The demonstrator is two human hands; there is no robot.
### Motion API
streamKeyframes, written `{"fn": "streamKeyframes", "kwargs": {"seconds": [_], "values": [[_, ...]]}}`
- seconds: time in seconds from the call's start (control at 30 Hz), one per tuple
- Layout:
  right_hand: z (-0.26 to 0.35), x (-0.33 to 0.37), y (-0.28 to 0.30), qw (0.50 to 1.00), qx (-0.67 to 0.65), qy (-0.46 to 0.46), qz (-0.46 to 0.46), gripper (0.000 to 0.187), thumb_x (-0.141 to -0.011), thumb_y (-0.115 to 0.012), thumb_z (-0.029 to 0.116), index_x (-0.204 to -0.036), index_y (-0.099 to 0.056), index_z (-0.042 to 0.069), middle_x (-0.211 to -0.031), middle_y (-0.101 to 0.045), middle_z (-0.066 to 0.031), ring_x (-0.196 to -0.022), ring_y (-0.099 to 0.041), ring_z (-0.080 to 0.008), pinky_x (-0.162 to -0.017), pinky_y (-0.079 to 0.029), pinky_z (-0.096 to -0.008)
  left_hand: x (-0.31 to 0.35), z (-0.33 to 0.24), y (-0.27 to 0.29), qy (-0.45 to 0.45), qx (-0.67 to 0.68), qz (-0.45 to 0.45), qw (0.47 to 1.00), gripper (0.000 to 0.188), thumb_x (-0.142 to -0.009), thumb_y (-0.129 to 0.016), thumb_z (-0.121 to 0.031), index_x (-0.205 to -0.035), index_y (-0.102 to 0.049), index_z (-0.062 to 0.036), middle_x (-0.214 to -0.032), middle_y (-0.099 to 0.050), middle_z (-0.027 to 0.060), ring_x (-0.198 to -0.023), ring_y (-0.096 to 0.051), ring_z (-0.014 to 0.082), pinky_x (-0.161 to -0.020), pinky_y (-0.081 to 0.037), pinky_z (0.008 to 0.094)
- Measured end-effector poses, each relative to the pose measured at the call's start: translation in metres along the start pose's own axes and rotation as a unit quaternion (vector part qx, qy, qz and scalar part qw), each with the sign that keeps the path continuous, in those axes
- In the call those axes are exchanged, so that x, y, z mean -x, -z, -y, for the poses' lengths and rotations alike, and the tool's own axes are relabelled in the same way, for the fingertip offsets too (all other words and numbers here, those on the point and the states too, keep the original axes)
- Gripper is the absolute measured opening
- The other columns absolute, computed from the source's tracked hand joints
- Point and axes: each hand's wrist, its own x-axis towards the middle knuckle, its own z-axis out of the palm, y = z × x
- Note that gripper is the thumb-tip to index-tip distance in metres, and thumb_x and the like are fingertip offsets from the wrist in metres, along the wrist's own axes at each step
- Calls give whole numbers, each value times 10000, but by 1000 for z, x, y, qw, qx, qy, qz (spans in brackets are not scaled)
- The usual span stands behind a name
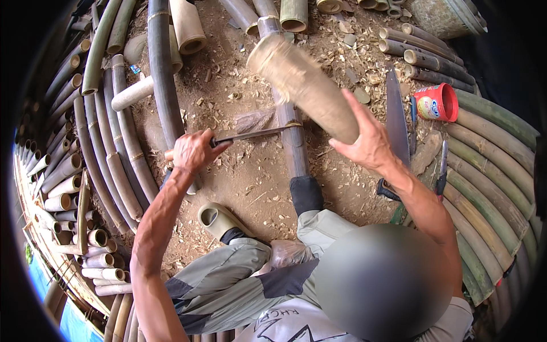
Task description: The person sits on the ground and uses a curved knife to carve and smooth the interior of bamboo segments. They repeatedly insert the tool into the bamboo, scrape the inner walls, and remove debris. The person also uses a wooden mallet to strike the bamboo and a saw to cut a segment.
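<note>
Pale tan bamboo, a short thick tube point(310, 94), slants from upper centre down toward the middle right of the frame, its upper part motion-blurred. Your right hand point(370, 139) has its lower end, fingers and thumb spread wide about the wall; the rest of the tube reaches up and left, away from your palm. Your left hand point(192, 151), left of centre, is closed round the handle of a knife point(253, 134), blade pointing right. The tube lies to the right of that fist and above it in frame, well apart from it. The blade's tip end crosses a dark bamboo pole point(293, 149) running down mid-frame; contact there, you cannot tell. Just right of your right hand: a broad saw blade point(397, 114), then a red tub point(447, 102) on its side, upper right. Split green-and-tan bamboo lengths point(484, 191) lie along the right edge. Pale shavings point(228, 85) litter the brown ground.
</note>
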Motion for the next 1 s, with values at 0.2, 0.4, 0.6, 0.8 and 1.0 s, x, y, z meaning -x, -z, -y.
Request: {"fn": "streamKeyframes", "kwargs": {"seconds": [0.2, 0.4, 0.6, 0.8, 1.0], "values": [[2, -12, 42, 977, -126, 41, -167, 1039, -701, -816, 266, -1511, -246, -48, -1450, -435, -233, -1331, -456, -301, -1125, -346, -388, 75, -18, -23, -31, 14, -135, 990, 476, -665, -835, -281, -1092, -652, -177, -970, -548, 40, -959, -538, 258, -813, -416, 421], [-4, -5, 29, 990, -82, 89, -71, 1073, -674, -843, 221, -1528, -229, 7, -1404, -487, -241, -1285, -528, -339, -1098, -420, -433, 59, -29, -23, 10, 41, -32, 999, 316, -731, -807, -309, -969, -667, -156, -977, -550, 51, -969, -548, 256, -796, -425, 433], [-22, 7, 10, 959, 7, 280, 48, 1058, -586, -886, 200, -1494, -353, 99, -1259, -565, -188, -1062, -641, -342, -938, -551, -421, 50, -23, -26, 5, 47, 4, 999, 262, -785, -774, -309, -927, -677, -112, -964, -589, 90, -961, -585, 294, -784, -463, 451], [-42, -25, 3, 848, 320, 410, 102, 804, -652, -797, 214, -1396, -494, 207, -948, -530, -45, -772, -563, -211, -695, -503, -355, 36, -18, -41, 12, -1, -21, 1000, 252, -793, -752, -264, -902, -620, -79, -939, -567, 106, -955, -578, 313, -767, -458, 461], [-14, 7, 1, 809, 147, 561, 94, 583, -760, -708, 146, -1317, -551, 215, -1000, -546, -39, -819, -582, -194, -670, -543, -332, 39, -24, -41, 15, 3, -34, 999, 247, -782, -751, -238, -929, -622, -88, -972, -561, 97, -994, -567, 304, -793, -450, 463]]}}
